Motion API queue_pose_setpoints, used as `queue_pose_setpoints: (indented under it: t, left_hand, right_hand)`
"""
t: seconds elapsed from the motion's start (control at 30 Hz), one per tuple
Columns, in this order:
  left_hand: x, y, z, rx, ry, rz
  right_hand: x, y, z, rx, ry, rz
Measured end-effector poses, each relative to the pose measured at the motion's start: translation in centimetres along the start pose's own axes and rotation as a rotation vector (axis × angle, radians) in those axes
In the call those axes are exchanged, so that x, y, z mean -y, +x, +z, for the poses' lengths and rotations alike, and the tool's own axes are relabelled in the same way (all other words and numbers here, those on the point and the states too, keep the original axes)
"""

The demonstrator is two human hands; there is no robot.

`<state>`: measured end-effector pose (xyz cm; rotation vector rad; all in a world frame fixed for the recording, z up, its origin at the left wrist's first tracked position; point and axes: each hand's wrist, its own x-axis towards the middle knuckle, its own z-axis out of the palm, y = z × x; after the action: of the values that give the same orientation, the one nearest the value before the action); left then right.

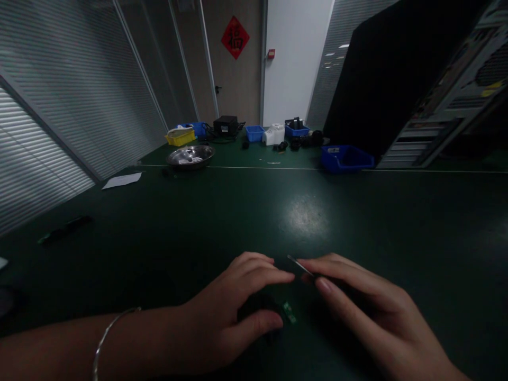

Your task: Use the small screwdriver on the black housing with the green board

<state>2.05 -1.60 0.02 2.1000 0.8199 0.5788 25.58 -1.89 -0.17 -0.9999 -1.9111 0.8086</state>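
Note:
Near the bottom centre, my left hand [238, 301] reaches in with thumb and forefinger spread apart. Just past its thumb lies a small green piece [289, 312] like a bit of circuit board; a dark part beside it is too dim to make out. My right hand [369, 307] is to the right, pinching a thin metal strip [298, 263] between thumb and fingers. The strip's tip points up and left, close to my left forefinger, with a small gap between. Its other end is hidden in my fingers.
On the dark green table [198, 211] stand a metal bowl [190, 156], a yellow bin [180, 137] and a blue bin [347, 160]. Farther back are a black box [225, 125] and a white part [274, 134]. A paper sheet [121, 180] and a dark strip [65, 228] lie left.

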Motion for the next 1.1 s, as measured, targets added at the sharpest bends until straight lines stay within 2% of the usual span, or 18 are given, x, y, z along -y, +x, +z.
queue_pose_setpoints:
  t: [0.13,0.3,0.4,0.53,0.63,0.7,0.83,0.9,1.1]
  left_hand:
    - [-0.8,-0.1,0.2,-0.024,0.118,-0.037]
    - [-1.2,0.1,0.5,0.044,0.25,-0.134]
    - [-0.9,0.0,0.7,0.025,0.195,-0.123]
    - [0.0,-0.2,0.8,-0.053,0.005,-0.097]
    - [0.6,-0.2,0.8,-0.137,-0.12,-0.103]
    - [0.8,0.0,0.9,-0.162,-0.218,-0.129]
    - [0.6,0.2,1.0,-0.115,-0.451,-0.229]
    - [0.5,0.2,1.2,-0.094,-0.513,-0.246]
    - [0.7,0.1,1.6,-0.085,-0.509,-0.187]
  right_hand:
    - [-0.4,-0.2,0.2,0.109,-0.069,0.009]
    - [-0.4,-0.9,0.8,0.28,-0.192,0.035]
    - [-0.1,-1.0,0.8,0.367,-0.267,0.001]
    - [-0.1,-0.8,0.8,0.392,-0.291,-0.001]
    - [-0.5,-0.8,1.0,0.371,-0.247,0.019]
    - [-0.7,-0.8,1.1,0.3,-0.177,0.044]
    - [-0.6,-1.1,1.1,0.102,-0.02,-0.007]
    - [-0.3,-1.2,1.2,0.043,0.024,-0.047]
    - [0.1,-1.2,1.9,0.048,0.12,-0.049]
